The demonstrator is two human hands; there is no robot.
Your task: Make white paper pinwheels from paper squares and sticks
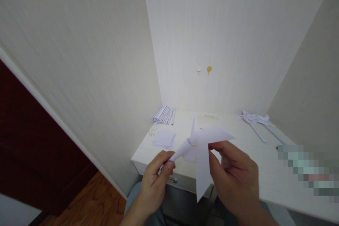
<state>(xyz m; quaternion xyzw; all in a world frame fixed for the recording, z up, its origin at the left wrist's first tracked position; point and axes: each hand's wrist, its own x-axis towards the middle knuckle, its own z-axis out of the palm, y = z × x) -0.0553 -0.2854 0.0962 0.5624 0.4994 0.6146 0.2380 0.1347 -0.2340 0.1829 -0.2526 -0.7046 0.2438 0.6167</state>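
White folded-paper pinwheel (203,162), positioned near front edge of smooth white tabletop (270,176). Grasped by rolled-paper stick (182,149) in left hand (156,180); cannot tell grip of right hand (237,178) at blade edge, fingertips hidden. Beyond: square white paper sheets (164,139), stacked paper tubes (164,116).

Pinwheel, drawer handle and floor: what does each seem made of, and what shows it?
Pinwheel: apparently matte white paper; thin, crisp-edged blades. Drawer handle: probably polished metal, given its bright glint. Floor: wood or wood-look laminate; brown grain shows.
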